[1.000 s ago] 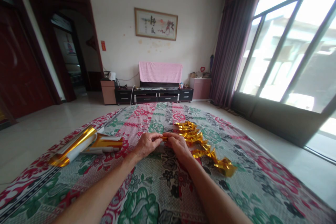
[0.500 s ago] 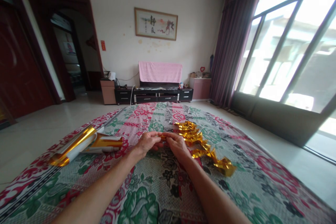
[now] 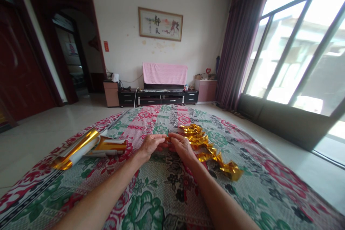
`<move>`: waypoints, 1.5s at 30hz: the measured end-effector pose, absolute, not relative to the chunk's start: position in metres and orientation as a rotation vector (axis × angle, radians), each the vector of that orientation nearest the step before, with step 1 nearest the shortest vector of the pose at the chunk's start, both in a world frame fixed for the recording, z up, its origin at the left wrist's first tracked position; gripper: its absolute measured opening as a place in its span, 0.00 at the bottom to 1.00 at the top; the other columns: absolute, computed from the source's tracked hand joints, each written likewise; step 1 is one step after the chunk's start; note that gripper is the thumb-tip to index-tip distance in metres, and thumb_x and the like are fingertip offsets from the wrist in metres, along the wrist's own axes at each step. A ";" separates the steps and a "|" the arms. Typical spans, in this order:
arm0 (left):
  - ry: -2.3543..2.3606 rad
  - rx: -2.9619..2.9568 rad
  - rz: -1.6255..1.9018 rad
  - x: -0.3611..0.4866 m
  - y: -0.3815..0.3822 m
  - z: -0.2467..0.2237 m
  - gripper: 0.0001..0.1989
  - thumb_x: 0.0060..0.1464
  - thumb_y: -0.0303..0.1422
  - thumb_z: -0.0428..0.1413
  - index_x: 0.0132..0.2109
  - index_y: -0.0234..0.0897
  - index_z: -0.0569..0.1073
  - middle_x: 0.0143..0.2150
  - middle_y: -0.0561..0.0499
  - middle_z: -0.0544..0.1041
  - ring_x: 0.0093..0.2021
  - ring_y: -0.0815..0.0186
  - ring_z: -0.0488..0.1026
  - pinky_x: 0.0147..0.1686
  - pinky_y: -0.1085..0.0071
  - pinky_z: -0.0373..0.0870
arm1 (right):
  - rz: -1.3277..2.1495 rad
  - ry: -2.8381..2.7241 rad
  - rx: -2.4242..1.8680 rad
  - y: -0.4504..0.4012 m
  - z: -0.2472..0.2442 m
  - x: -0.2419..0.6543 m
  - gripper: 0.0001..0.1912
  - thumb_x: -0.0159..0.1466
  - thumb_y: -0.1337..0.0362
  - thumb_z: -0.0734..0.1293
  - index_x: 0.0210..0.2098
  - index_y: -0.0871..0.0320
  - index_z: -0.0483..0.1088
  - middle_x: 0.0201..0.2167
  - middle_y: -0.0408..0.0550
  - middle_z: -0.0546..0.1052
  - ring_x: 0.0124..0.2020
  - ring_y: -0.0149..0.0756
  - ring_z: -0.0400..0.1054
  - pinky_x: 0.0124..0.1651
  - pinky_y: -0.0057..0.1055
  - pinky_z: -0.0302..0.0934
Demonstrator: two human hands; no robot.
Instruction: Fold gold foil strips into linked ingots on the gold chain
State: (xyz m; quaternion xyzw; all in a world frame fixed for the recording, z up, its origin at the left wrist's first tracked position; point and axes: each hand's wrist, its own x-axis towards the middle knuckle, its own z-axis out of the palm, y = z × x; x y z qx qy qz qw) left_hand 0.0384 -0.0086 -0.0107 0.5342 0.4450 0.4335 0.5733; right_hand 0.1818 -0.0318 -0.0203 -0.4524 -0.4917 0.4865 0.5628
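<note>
Pinching a narrow bit of gold foil (image 3: 168, 139) between both hands, low over the middle of a floral cloth (image 3: 145, 206). Left hand (image 3: 147, 147): fingers closed on the foil's left end, thumb tucked under and partly hidden. Right hand (image 3: 183, 147): fingers closed on the other end, the two sets of tips nearly meeting. Just beyond and to the right of the right hand lies a crinkled gold strip (image 3: 231, 169), zigzagging across the cloth; whether it joins the held bit, cannot tell — the hand covers that spot. Off to the left, a gold-and-white roll (image 3: 90, 138) and a curled gold sheet (image 3: 110, 146) lie against each other, pale undersides showing. Risks, as judged: foil looks thin and slick, so uneven pull between the hands could tear it or crease it crookedly; a loose pinch could let a fold spring open. The right wrist sits close to the crinkled strip and might flatten or drag it — a snag if the two are joined. Writing: the framed picture (image 3: 161, 24) on the far wall bears large brushed characters, the upper one apparently 静; smaller ones beside it too fine to read. Red paper strip (image 3: 106, 46) near the doorway, characters illegible. No brand or label readable on foil or roll.
</note>
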 end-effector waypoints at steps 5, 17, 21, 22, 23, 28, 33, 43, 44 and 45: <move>1.055 1.270 0.979 0.038 -0.009 -0.010 0.16 0.41 0.31 0.57 0.40 0.32 0.75 0.29 0.47 0.79 0.29 0.65 0.74 0.25 0.74 0.65 | 1.074 -1.203 -1.077 -0.034 -0.020 0.180 0.15 0.51 0.61 0.63 0.36 0.58 0.74 0.26 0.44 0.76 0.26 0.33 0.70 0.28 0.28 0.65; 1.074 1.287 0.985 0.039 -0.009 -0.010 0.15 0.42 0.31 0.55 0.40 0.31 0.75 0.30 0.47 0.79 0.28 0.65 0.74 0.23 0.74 0.65 | 1.030 -1.189 -1.139 -0.026 -0.027 0.180 0.15 0.50 0.61 0.62 0.35 0.58 0.74 0.24 0.44 0.76 0.28 0.37 0.71 0.28 0.29 0.66; 1.057 1.257 0.975 0.039 -0.007 -0.011 0.15 0.43 0.30 0.54 0.41 0.31 0.74 0.30 0.46 0.79 0.27 0.66 0.74 0.23 0.75 0.65 | 1.057 -1.182 -1.129 -0.026 -0.027 0.180 0.16 0.50 0.61 0.62 0.36 0.59 0.74 0.26 0.45 0.77 0.29 0.38 0.71 0.28 0.30 0.66; 1.058 1.245 0.974 0.039 -0.007 -0.011 0.15 0.43 0.30 0.54 0.41 0.31 0.74 0.30 0.46 0.79 0.27 0.66 0.74 0.23 0.75 0.65 | 1.056 -1.184 -1.129 -0.027 -0.026 0.180 0.16 0.51 0.61 0.62 0.36 0.59 0.74 0.26 0.46 0.77 0.29 0.38 0.71 0.28 0.30 0.66; 1.063 1.232 0.977 0.039 -0.008 -0.011 0.15 0.43 0.30 0.54 0.41 0.31 0.74 0.30 0.47 0.79 0.27 0.66 0.74 0.23 0.75 0.65 | 1.053 -1.187 -1.131 -0.027 -0.026 0.180 0.17 0.51 0.61 0.62 0.36 0.59 0.74 0.26 0.46 0.77 0.29 0.38 0.71 0.28 0.30 0.66; 1.106 1.184 0.982 0.041 -0.011 -0.005 0.14 0.43 0.27 0.53 0.40 0.31 0.74 0.28 0.48 0.79 0.25 0.68 0.73 0.22 0.76 0.65 | 1.051 -1.205 -1.149 -0.029 -0.023 0.180 0.17 0.51 0.62 0.61 0.36 0.59 0.75 0.26 0.46 0.77 0.28 0.37 0.71 0.28 0.29 0.66; 1.127 1.184 0.945 0.042 -0.014 0.001 0.13 0.44 0.25 0.50 0.38 0.31 0.75 0.26 0.49 0.79 0.24 0.69 0.73 0.22 0.77 0.65 | 1.058 -1.218 -1.185 -0.030 -0.022 0.179 0.18 0.52 0.62 0.60 0.37 0.62 0.74 0.27 0.47 0.77 0.29 0.37 0.71 0.29 0.29 0.66; 1.138 1.207 0.933 0.043 -0.012 -0.001 0.16 0.45 0.25 0.49 0.42 0.29 0.75 0.26 0.47 0.78 0.24 0.68 0.73 0.22 0.77 0.66 | 1.013 -1.247 -1.241 -0.028 -0.022 0.179 0.19 0.52 0.62 0.59 0.38 0.63 0.74 0.28 0.48 0.77 0.27 0.35 0.70 0.29 0.28 0.66; 1.141 1.203 0.932 0.042 -0.012 -0.001 0.16 0.45 0.25 0.49 0.42 0.29 0.74 0.26 0.47 0.78 0.24 0.68 0.73 0.22 0.77 0.66 | 1.006 -1.249 -1.248 -0.027 -0.023 0.179 0.19 0.52 0.62 0.59 0.38 0.63 0.74 0.28 0.48 0.77 0.27 0.35 0.70 0.29 0.28 0.66; 1.143 1.199 0.929 0.042 -0.012 -0.001 0.16 0.45 0.25 0.50 0.42 0.29 0.74 0.27 0.47 0.78 0.25 0.68 0.73 0.22 0.77 0.66 | 0.999 -1.254 -1.254 -0.027 -0.023 0.179 0.19 0.52 0.62 0.59 0.38 0.63 0.74 0.28 0.47 0.77 0.27 0.35 0.70 0.29 0.28 0.66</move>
